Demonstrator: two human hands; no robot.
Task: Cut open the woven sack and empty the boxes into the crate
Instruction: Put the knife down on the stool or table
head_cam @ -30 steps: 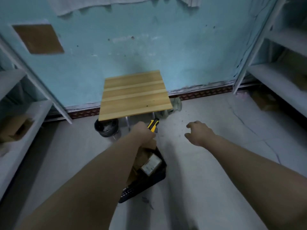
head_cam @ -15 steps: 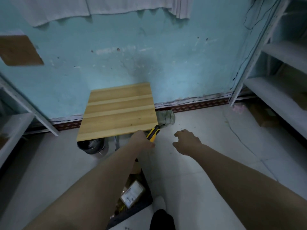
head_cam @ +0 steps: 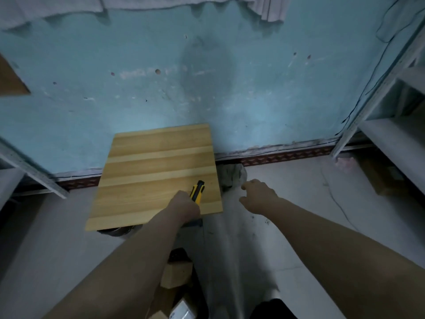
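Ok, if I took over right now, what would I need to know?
Left hand grips the yellow utility knife over the near right corner of the wooden table.
Right hand is empty, fingers loosely curled, above the floor.
Cardboard boxes lie in the black crate below the left forearm.
The woven sack is not in view, so whether it is emptied cannot be told.
Left: probably set the knife down.

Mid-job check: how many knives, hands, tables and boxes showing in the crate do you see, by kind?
Utility knife: 1
Hands: 2, left hand and right hand
Wooden table: 1
Boxes showing in the crate: 2, tan box and labelled box; others may be hidden
Total: 6
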